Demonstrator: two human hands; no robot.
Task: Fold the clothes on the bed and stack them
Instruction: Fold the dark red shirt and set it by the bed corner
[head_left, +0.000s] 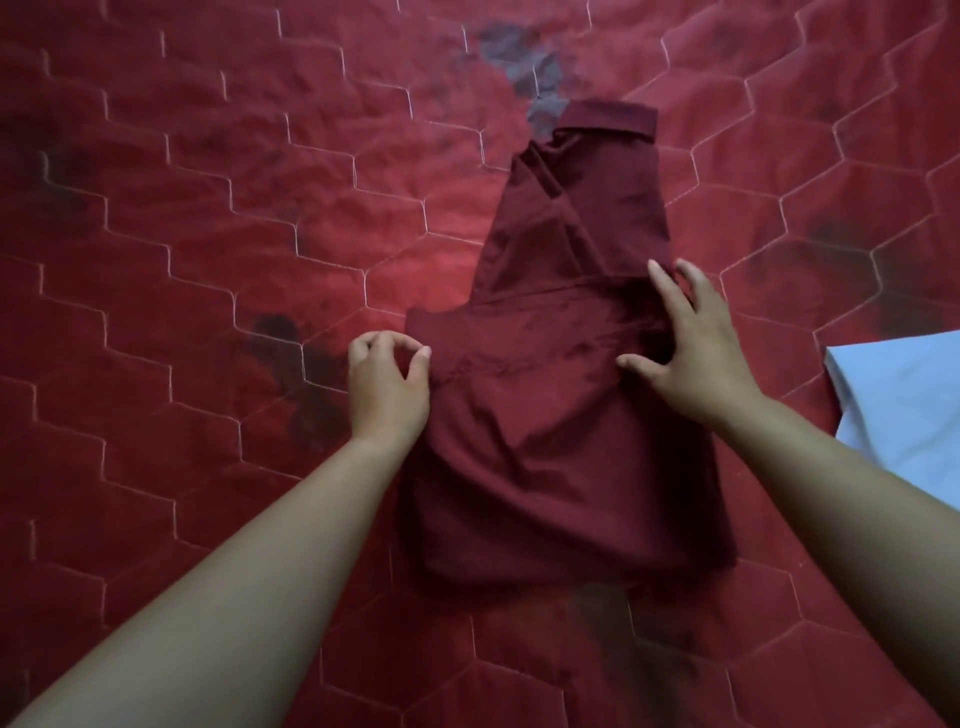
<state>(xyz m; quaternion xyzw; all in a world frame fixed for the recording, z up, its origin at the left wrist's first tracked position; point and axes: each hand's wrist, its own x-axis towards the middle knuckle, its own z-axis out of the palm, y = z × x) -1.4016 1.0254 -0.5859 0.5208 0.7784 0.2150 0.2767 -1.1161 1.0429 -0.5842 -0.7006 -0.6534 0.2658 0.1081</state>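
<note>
Head view, looking down on a red quilted bedspread with pale hexagonal stitching (208, 234), which fills the whole frame; no wall or floor shows. Dark blotches (296, 358) mark the cover in several places.

A maroon woven collared shirt (561, 441) lies flat on the cover just right of centre, partly folded. Its sides are turned inward, its folded collar (608, 119) is at the far end and its hem is nearest the viewer.

The left hand (387, 389) sits at the shirt's left edge, fingers curled with the thumb tip close to the forefinger. Whether cloth is caught between them cannot be told. The right hand (696, 348) rests on the shirt's right side with fingers spread apart and straight, touching the fabric.

A pale blue folded cloth (904, 410) lies at the right border, near the shirt but apart from it. Bare bedspread extends widely to the left, beyond the collar, and in a narrower band below the hem.
</note>
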